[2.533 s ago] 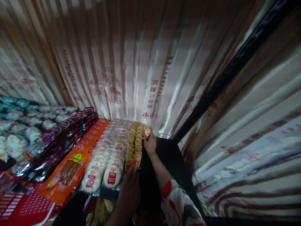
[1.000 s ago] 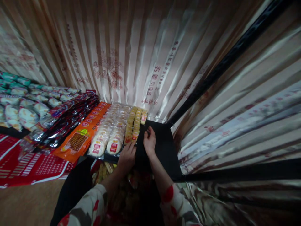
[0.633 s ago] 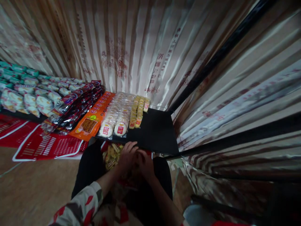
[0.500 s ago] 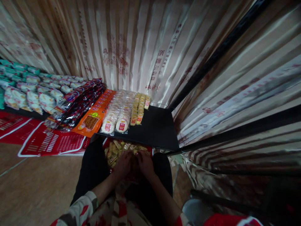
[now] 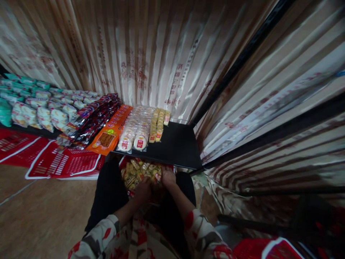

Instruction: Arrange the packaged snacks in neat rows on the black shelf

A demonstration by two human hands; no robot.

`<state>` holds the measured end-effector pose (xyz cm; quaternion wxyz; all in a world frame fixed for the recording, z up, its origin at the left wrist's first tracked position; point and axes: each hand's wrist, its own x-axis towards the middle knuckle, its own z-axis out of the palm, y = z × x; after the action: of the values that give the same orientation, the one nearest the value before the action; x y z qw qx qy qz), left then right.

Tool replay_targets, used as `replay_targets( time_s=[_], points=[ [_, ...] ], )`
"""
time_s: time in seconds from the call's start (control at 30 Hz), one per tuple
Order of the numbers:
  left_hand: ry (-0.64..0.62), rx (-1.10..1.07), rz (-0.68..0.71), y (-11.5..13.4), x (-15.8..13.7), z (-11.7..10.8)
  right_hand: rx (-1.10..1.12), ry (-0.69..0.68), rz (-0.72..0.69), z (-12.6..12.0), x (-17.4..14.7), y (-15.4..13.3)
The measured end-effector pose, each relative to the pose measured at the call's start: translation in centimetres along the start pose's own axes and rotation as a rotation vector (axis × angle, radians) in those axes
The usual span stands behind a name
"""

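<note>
Between my knees sits a red basket [image 5: 123, 160] heaped with small yellow wrapped snack packets [image 5: 134, 172]. My left hand [image 5: 143, 189] is over the near part of the heap, its fingers curled down among the packets; what they grip is hidden. At the basket's right side is my right hand [image 5: 168, 177], fingers bent inward beside the packets, with their tips out of sight. Just beyond the basket, a black shelf [image 5: 178, 147] carries two full rows and a short third row of yellow packets [image 5: 159, 126].
Left along the shelf lie round white wrapped crackers [image 5: 140, 142], an orange snack bag [image 5: 107, 138], dark red packets [image 5: 94, 118], and white and green packets [image 5: 40, 111]. Red baskets [image 5: 67, 162] stand below. A pleated curtain [image 5: 151, 54] and black bars [image 5: 242, 61] close off the back and right.
My hands have moved apart: the left back toward me, the right slightly forward and right. More of the yellow packets shows between them. The view has shifted slightly.
</note>
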<state>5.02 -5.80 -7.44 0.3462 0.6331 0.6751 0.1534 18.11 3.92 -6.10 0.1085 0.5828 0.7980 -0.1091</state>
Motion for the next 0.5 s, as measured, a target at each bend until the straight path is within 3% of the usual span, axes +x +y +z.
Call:
replay_targets(
  time_s=[0.2, 0.37, 0.5],
  points=[
    [0.247, -0.204, -0.042, 1.4, 0.8, -0.6, 0.185, 0.067, -0.108, -1.1, -1.2, -0.2],
    [0.307, -0.448, -0.181, 3.0, 1.4, -1.0, 0.363, 0.129, -0.131, -2.3, -2.9, -1.0],
    [0.353, -0.617, -0.204, 4.3, 1.3, -1.4, 0.446, 0.240, -0.139, -3.6, -4.0, -1.1]
  ],
)
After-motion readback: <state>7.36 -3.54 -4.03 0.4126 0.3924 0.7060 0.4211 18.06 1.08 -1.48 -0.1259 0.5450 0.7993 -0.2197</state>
